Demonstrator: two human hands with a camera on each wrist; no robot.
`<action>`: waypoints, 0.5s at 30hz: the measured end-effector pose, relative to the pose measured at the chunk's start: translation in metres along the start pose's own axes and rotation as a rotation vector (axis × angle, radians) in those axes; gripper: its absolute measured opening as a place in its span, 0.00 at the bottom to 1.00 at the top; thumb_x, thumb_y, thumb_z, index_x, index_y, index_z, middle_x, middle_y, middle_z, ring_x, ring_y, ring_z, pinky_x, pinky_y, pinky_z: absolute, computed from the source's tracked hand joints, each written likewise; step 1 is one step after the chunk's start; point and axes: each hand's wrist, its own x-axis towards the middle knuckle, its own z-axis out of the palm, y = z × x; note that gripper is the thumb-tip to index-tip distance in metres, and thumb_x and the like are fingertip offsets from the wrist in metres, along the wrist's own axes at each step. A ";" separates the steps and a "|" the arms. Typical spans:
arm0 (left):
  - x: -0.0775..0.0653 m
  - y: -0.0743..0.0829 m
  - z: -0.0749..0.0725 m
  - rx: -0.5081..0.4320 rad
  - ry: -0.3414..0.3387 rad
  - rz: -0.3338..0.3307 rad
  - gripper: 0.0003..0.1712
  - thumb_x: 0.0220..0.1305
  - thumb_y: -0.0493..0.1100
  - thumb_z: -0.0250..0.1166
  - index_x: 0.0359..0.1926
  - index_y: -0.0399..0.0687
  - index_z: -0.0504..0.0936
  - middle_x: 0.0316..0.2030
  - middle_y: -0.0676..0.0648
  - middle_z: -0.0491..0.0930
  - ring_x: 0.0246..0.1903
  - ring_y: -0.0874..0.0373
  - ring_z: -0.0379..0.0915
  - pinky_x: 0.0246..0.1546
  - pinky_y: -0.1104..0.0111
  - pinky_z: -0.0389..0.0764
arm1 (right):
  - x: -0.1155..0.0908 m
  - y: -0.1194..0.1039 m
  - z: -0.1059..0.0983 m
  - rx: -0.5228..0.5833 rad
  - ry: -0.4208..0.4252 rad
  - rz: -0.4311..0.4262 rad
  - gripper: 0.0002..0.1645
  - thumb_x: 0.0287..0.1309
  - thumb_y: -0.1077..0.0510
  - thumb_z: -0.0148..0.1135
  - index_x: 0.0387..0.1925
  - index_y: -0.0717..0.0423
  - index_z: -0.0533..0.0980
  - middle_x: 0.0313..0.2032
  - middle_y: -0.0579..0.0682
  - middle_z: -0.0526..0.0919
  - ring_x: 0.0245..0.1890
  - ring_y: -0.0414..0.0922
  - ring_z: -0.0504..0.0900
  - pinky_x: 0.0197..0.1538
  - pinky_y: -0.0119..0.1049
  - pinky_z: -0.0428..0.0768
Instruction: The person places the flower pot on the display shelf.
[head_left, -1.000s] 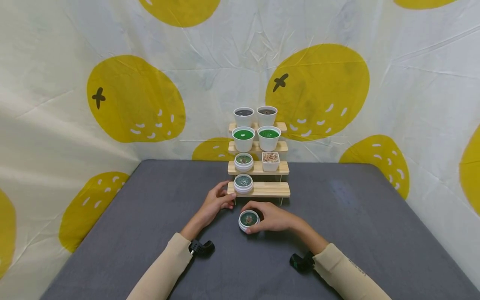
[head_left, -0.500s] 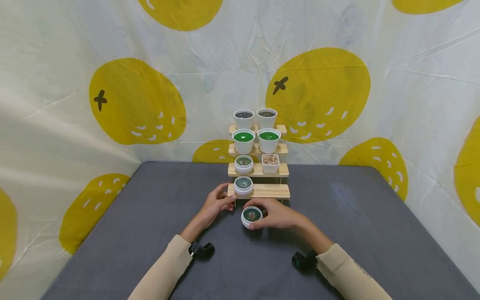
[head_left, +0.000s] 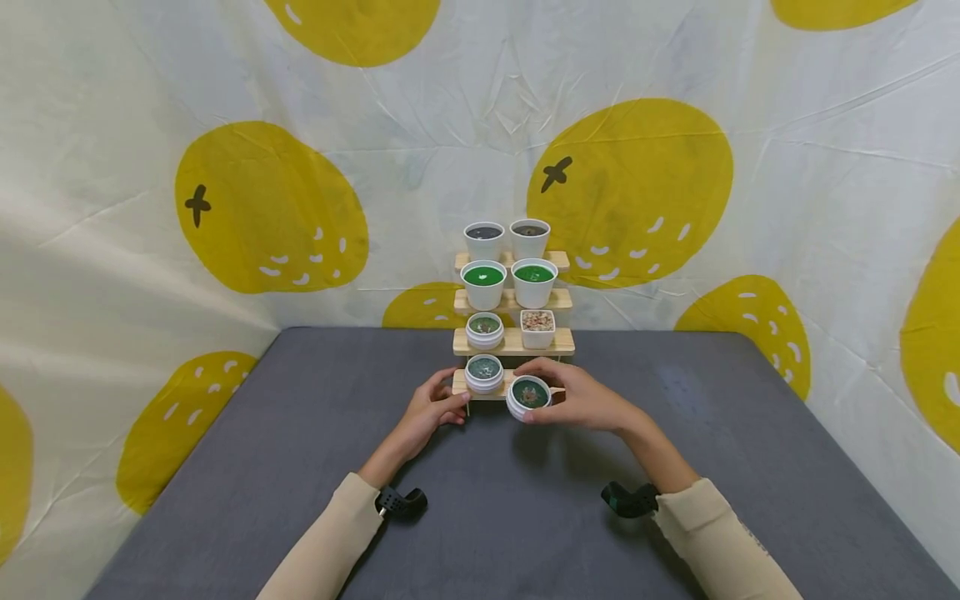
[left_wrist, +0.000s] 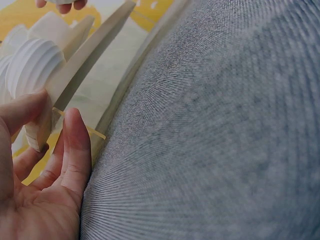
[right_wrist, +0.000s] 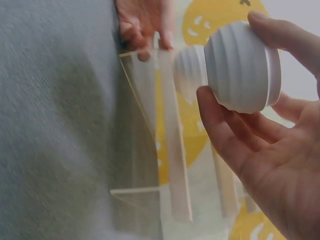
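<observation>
My right hand (head_left: pixel 588 404) holds a small white ribbed cup (head_left: pixel 529 396) between thumb and fingers. The cup has a dark green filling and is raised off the table, in front of the lowest wooden shelf (right_wrist: pixel 176 135). In the right wrist view its ribbed white side (right_wrist: pixel 240 67) faces the camera. My left hand (head_left: pixel 425 418) pinches that shelf's left end, thumb at the front edge and fingers behind or below. Right by that thumb, a similar ribbed cup (head_left: pixel 484 374) with a grey-green filling stands on the shelf.
Higher tiers of the stand carry another ribbed cup (head_left: pixel 484 331), a square cup (head_left: pixel 537 330) of mottled bits, two green-filled cups (head_left: pixel 483 286) and two dark-filled cups (head_left: pixel 530 240). A dark grey cloth (head_left: pixel 315 392) covers the table. A fruit-print curtain (head_left: pixel 450 167) hangs behind.
My right hand has lifted the ribbed cup off the table and carried it forward and right, up to the lowest shelf. My left hand stays at the shelf's end.
</observation>
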 end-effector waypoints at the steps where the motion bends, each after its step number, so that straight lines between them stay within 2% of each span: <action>1: 0.000 0.000 0.000 0.000 0.001 0.000 0.42 0.70 0.40 0.68 0.79 0.43 0.58 0.37 0.47 0.79 0.32 0.59 0.81 0.35 0.68 0.87 | -0.001 0.000 -0.002 0.001 0.020 0.010 0.37 0.58 0.56 0.76 0.65 0.59 0.71 0.59 0.57 0.81 0.57 0.51 0.80 0.56 0.48 0.81; 7: 0.001 -0.001 -0.001 0.002 0.005 -0.006 0.42 0.70 0.41 0.68 0.79 0.44 0.59 0.37 0.47 0.79 0.32 0.59 0.81 0.35 0.68 0.87 | -0.001 0.002 -0.010 -0.029 0.161 0.049 0.36 0.56 0.58 0.78 0.62 0.60 0.71 0.54 0.59 0.81 0.54 0.52 0.81 0.53 0.44 0.83; 10: 0.000 -0.001 0.000 0.002 0.006 -0.005 0.41 0.70 0.41 0.68 0.78 0.45 0.60 0.37 0.47 0.79 0.32 0.59 0.81 0.35 0.68 0.87 | -0.001 0.004 -0.011 -0.058 0.216 0.056 0.36 0.56 0.58 0.78 0.64 0.61 0.72 0.55 0.59 0.81 0.54 0.54 0.82 0.52 0.43 0.83; 15: 0.000 0.000 0.001 0.002 0.004 -0.004 0.41 0.70 0.41 0.68 0.78 0.45 0.60 0.37 0.47 0.79 0.32 0.59 0.81 0.35 0.68 0.87 | -0.002 0.009 -0.011 -0.105 0.286 0.088 0.38 0.57 0.56 0.77 0.66 0.59 0.72 0.59 0.60 0.81 0.56 0.57 0.83 0.55 0.48 0.83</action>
